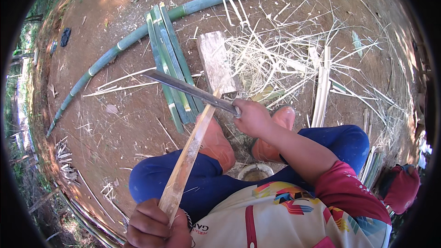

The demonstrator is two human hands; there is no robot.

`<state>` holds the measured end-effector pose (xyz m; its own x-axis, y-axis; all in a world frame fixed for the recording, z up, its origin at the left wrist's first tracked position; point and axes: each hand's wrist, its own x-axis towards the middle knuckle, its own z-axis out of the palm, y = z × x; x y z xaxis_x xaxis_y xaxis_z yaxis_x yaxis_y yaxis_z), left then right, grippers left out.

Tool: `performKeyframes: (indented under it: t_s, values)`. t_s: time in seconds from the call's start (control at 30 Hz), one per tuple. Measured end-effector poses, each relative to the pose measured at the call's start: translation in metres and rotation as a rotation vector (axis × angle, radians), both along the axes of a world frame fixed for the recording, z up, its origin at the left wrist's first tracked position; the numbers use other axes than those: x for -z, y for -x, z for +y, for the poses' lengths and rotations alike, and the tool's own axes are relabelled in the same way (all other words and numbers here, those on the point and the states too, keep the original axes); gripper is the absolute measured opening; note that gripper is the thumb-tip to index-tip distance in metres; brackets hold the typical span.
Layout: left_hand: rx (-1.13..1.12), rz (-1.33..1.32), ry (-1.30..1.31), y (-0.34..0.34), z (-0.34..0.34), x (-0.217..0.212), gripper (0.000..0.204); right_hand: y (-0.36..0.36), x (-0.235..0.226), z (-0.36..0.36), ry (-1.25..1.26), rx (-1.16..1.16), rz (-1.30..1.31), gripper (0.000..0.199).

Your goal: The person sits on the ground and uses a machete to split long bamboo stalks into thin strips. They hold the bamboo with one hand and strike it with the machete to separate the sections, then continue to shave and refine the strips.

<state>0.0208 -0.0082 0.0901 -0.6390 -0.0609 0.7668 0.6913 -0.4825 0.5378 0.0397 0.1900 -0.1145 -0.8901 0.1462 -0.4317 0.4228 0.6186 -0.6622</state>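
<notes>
My left hand, low in the picture, is closed round the near end of a pale split bamboo strip. The strip slants up and away to the right, its far tip close to a wooden block on the ground. In my right hand is the handle of a machete, fingers wrapped round it. The long dark machete blade points left and lies across the strip near its far end. Whether the edge bites into the bamboo cannot be made out.
A long green bamboo pole curves across the far ground. Several split green bamboo pieces rest left of the block. Thin shavings are heaped to its right, beside pale strips. My orange boots are just below the blade.
</notes>
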Motion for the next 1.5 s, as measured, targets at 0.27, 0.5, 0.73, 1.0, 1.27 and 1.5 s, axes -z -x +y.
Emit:
performKeyframes:
  t_s: [0.27,0.5,0.73,1.0,1.27,1.5]
  values:
    - [0.036,-0.001,0.031,-0.001,-0.003,-0.002,0.042,0.008,0.020,0.011,-0.040,0.028,-0.129,0.043]
    - [0.047,-0.006,0.052,0.002,0.001,0.002,0.041,0.004,0.061,0.029,-0.089,0.130,-0.120,0.035]
    - [0.011,-0.027,0.034,-0.001,-0.003,-0.003,0.041,0.014,0.051,0.029,-0.040,0.050,-0.184,0.038]
    - [0.024,-0.004,0.014,0.000,-0.004,-0.001,0.041,0.013,0.081,0.040,-0.040,0.007,-0.218,0.042]
    - [0.068,0.032,0.014,-0.003,0.002,0.002,0.040,0.039,0.095,0.061,-0.082,0.043,-0.382,0.038]
    - [0.063,-0.053,0.044,-0.005,-0.006,-0.002,0.043,0.036,0.101,0.056,-0.090,0.006,-0.284,0.036]
